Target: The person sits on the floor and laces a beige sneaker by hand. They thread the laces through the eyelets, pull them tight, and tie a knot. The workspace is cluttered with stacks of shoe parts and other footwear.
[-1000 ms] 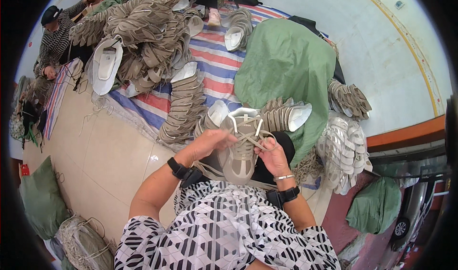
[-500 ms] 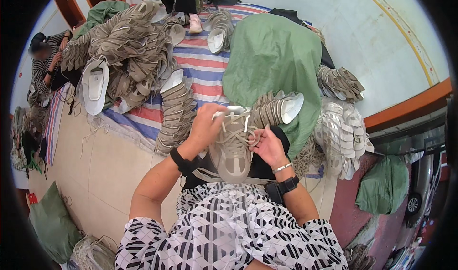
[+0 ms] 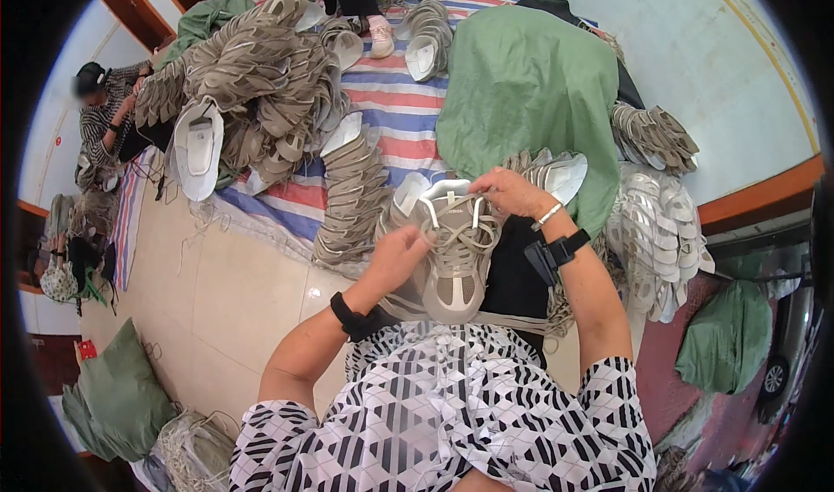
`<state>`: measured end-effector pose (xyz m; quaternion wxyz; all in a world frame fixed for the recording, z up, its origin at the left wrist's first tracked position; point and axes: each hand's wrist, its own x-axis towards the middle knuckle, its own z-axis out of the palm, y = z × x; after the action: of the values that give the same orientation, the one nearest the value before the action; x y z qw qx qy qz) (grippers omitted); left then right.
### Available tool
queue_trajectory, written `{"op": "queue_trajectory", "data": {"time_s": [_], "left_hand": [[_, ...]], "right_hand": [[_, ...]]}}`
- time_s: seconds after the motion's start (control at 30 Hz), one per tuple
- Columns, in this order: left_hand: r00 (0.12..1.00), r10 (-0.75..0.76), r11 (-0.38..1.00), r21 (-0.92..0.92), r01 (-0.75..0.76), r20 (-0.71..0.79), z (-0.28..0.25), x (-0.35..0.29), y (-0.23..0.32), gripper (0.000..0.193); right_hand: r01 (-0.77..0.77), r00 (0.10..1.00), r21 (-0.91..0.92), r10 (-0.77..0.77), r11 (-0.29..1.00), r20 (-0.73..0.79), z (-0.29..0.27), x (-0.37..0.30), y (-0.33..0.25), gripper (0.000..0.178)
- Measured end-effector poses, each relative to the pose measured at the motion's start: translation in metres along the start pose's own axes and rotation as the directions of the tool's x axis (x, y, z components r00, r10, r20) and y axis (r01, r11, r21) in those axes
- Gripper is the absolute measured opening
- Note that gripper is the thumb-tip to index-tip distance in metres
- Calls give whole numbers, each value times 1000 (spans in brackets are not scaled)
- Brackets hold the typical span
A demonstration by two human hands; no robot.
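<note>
Tiled floor (image 3: pixel 234 292), pale, takes up the near left. A striped blanket (image 3: pixel 408 123) is spread across it farther off. On the blanket's left, a big heap of tan shoes (image 3: pixel 261 75); one stack of them (image 3: pixel 352 197) runs down toward the near edge. To the right lies a large green cloth (image 3: pixel 530 84), draped over something. Beyond it, far right, stacks of white soles (image 3: pixel 656 231) and more tan shoes (image 3: pixel 651 136). A green sack (image 3: pixel 117 396) sits at the near left on the floor. Another person (image 3: pixel 104 118) sits at far left, bent over work.

Centre, near: one tan shoe (image 3: pixel 452 262) rests on the person's lap, toe pointing near, tongue far. Left hand (image 3: pixel 400 253) is closed on the shoe's left side, fingers pinching at the laces (image 3: pixel 465 231). Right hand (image 3: pixel 512 192) grips the far end at the tongue, fingers curled, pulling a lace end. Both wrists carry black bands.
</note>
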<state>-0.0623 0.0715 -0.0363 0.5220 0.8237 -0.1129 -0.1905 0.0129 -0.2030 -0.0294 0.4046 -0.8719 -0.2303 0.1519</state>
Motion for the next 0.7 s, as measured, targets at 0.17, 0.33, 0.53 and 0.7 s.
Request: {"op": "queue_trajectory", "data": {"time_s": [0.17,0.33,0.53,0.7], "left_hand": [[992,103,994,-13,-104,-69,2,6,-9,39],[995,17,949,-316,15,97,-2,-2,4,29],[973,-27,955,-281,92,229,-5,5,3,27],[943,-40,965,-231,123,331,-3,10,11,35]], "right_hand": [[-262,953,112,238,959,188,-14,17,-21,24],[75,997,-209,-72,975,23,-3,15,8,21],[-70,970,-198,113,978,213,-16,13,-5,18],[60,989,-404,-108,913,-97,-7,18,14,13]]}}
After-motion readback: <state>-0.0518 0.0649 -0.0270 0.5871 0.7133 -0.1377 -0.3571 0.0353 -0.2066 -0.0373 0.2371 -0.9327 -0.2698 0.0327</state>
